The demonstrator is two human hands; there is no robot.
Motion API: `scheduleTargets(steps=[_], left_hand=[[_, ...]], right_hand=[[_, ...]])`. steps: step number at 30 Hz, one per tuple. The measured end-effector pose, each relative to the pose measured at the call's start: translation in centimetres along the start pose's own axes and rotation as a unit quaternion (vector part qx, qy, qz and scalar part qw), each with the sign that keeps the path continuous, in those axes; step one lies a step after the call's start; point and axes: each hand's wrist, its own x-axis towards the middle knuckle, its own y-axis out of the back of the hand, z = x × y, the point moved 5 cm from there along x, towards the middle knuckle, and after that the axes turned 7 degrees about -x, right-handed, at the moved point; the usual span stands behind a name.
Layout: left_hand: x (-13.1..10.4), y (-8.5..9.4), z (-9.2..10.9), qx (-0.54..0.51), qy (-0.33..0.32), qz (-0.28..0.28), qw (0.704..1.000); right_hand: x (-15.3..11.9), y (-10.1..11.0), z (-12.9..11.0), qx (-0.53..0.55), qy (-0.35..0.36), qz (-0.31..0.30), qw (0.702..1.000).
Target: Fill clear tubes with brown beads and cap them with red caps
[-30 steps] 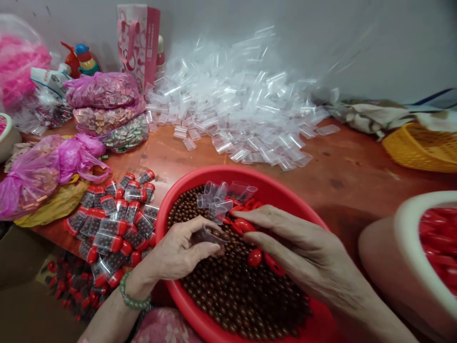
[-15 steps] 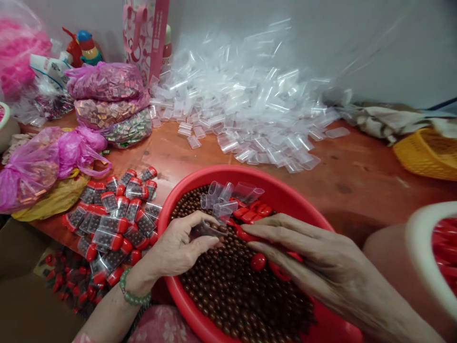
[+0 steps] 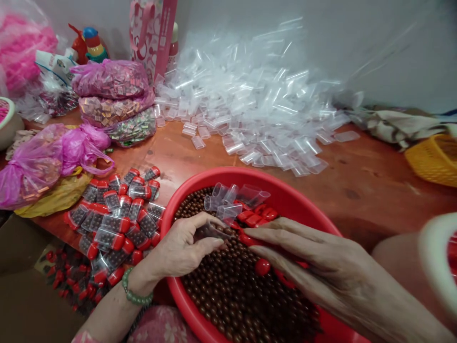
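A red basin (image 3: 285,185) holds many brown beads (image 3: 228,286). Over its left side, my left hand (image 3: 189,243) is closed round a clear plastic tube (image 3: 210,231) with brown beads at its mouth. My right hand (image 3: 314,267) reaches in from the right, its fingers together at some red caps; a cap (image 3: 246,237) is at its fingertips, and the thumb side is partly hidden. A loose red cap (image 3: 263,267) lies on the beads below those fingers. Several empty clear tubes (image 3: 228,210) and red caps (image 3: 254,220) rest at the far side of the basin.
Filled tubes with red caps (image 3: 112,233) are piled left of the basin, above an open carton (image 3: 21,286). Clear tubes (image 3: 257,105) are heaped by the wall. Pink bags (image 3: 110,81) stand back left; a white-rimmed tub (image 3: 432,252) and yellow basket (image 3: 432,159) are right.
The view has shifted slightly, so most things appear a little further right. Both hands keep nearly the same pose, with the left hand still round the tube.
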Motion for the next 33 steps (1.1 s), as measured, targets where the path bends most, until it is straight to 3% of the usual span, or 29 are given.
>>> scheduleTargets(steps=[9,14,20,24,28,33], left_hand=[[0.0,0.1,-0.2,0.037,0.008,-0.020,0.999],[0.0,0.2,0.1,0.050,-0.015,-0.005,0.999],[0.1,0.1,0.3,0.089,-0.028,-0.015,0.995],[0.0,0.2,0.3,0.094,-0.026,-0.015,0.995],[0.0,-0.1,0.4,0.128,-0.034,-0.039,0.990],[0.2,0.2,0.3,0.085,-0.027,-0.014,0.996]], right_hand=[[1.2,-1.1,-0.2,0.023,-0.031,-0.004,0.999],[0.9,0.1,-0.6,-0.020,-0.014,-0.042,0.999],[1.3,0.1,-0.6,0.000,-0.012,-0.014,1.000],[1.4,-0.6,-0.9,-0.021,-0.012,-0.043,0.999],[1.3,0.0,-0.9,-0.053,-0.001,-0.069,0.996],[0.5,0.4,0.1,-0.017,0.010,-0.111,0.994]])
